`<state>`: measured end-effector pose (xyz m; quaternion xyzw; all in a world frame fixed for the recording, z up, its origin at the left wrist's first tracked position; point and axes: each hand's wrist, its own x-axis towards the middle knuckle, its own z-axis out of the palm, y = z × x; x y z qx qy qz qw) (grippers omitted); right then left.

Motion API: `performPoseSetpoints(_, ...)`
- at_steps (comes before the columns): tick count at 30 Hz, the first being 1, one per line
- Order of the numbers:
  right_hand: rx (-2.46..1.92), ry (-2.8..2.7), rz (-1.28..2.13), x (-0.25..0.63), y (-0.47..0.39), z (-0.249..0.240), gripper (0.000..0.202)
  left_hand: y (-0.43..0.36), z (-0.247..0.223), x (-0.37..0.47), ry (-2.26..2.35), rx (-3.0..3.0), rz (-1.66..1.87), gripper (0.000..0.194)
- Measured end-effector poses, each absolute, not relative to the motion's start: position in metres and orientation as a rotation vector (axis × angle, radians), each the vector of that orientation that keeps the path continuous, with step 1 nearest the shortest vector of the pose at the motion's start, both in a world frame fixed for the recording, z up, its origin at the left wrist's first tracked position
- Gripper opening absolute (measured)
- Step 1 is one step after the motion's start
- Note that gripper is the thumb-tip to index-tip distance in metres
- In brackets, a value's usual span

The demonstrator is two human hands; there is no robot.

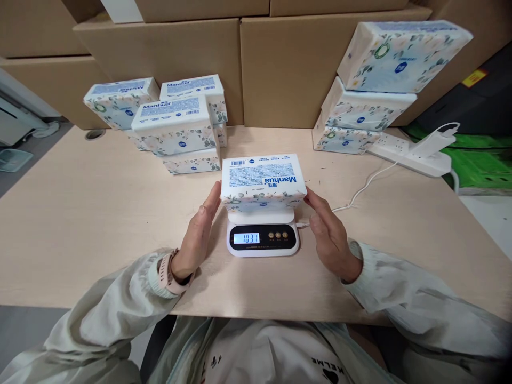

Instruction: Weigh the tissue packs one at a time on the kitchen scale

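Observation:
A pack of tissues (262, 178), white with a flower print and "Manhua" lettering upside down to me, rests on a white digital scale (264, 248). The scale's lit display (246, 238) reads 103.1. My left hand (199, 234) is at the pack's left side, fingers stretched out and close together, the tips at its edge. On the opposite side my right hand (330, 232) has its fingers extended toward the pack's right front corner. Whether the fingertips press on the pack or only come close, I cannot tell. Neither hand is wrapped round anything.
Several tissue packs (174, 128) are stacked at the back left. Another stack (368, 109) stands at the back right, beside a white power strip (416, 154). A white cable (356, 194) runs from there to the scale. Cardboard boxes (280, 74) line the table's (120, 208) rear.

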<state>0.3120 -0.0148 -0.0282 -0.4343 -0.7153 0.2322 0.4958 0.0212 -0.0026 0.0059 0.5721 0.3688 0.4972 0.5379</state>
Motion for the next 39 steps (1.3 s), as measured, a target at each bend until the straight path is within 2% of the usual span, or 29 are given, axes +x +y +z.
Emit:
performPoseSetpoints(26,-1.071,-1.727,0.583,0.3106,-0.0157,-0.0269,0.056,-0.0035,0.0106,0.0235,0.911,1.326,1.174,0.072)
performPoseSetpoints(39,-1.073,-1.753,0.59,0.3115,-0.0135,-0.0228,0.061,-0.0027,0.002,0.0179,0.935,1.337,1.19,0.064)
